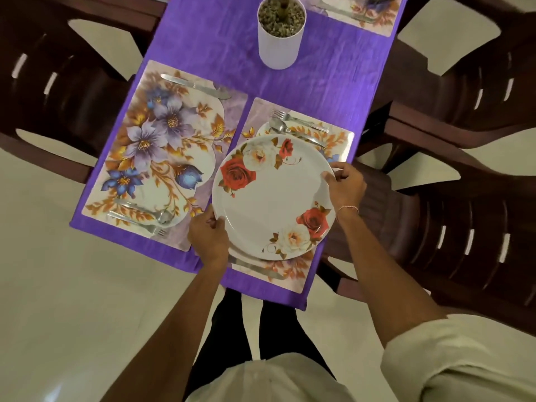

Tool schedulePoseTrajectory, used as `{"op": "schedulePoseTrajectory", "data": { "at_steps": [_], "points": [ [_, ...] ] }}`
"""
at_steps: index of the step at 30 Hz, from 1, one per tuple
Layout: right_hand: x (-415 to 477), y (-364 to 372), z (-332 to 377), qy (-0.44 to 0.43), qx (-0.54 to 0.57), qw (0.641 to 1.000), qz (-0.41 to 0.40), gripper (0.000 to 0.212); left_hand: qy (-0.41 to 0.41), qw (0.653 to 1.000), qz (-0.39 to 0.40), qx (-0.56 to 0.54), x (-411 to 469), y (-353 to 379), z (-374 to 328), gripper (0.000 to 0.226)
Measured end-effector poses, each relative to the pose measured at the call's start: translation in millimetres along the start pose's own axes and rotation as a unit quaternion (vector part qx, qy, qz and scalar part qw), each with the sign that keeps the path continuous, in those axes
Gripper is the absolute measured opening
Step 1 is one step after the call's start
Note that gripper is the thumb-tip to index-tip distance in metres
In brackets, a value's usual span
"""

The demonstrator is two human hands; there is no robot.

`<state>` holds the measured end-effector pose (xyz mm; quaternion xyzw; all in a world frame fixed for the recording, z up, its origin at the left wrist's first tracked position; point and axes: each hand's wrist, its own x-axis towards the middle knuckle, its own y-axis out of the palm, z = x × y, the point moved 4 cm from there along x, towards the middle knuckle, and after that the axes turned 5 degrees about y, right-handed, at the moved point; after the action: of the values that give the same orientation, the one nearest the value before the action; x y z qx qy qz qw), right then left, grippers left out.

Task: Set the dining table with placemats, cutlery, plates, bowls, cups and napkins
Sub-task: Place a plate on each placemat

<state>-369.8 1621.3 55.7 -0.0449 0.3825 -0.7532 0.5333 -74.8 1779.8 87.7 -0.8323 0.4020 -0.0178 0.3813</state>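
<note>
A white plate with red and cream roses is over the right floral placemat. My left hand grips its near-left rim and my right hand grips its far-right rim. I cannot tell whether the plate rests on the mat. A fork and spoon lie at that mat's far end, and a knife pokes out under the plate's near edge. The left placemat carries a knife at its far end, with a spoon and fork at its near end.
A purple cloth covers the table. A white pot of gravel stands in the middle. Another set placemat lies at the far right. Dark brown plastic chairs ring the table on both sides.
</note>
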Motion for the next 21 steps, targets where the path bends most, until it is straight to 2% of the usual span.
{"op": "schedulePoseTrajectory", "data": {
  "at_steps": [5,13,21],
  "points": [
    [-6.0,-4.0,0.1,0.012,0.029,0.999,-0.002,0.017,0.003,1.000,0.005,-0.015,3.3,-1.8,-0.3,0.023],
    [-1.8,-6.5,-3.2,0.000,0.040,0.999,0.018,0.020,-0.035,0.997,0.025,-0.061,7.2,0.4,8.8,0.025],
    [-0.1,-6.0,-2.6,0.008,0.021,1.000,0.004,0.024,-0.037,0.999,0.011,-0.025,10.4,1.0,15.4,0.027]
  ]
}}
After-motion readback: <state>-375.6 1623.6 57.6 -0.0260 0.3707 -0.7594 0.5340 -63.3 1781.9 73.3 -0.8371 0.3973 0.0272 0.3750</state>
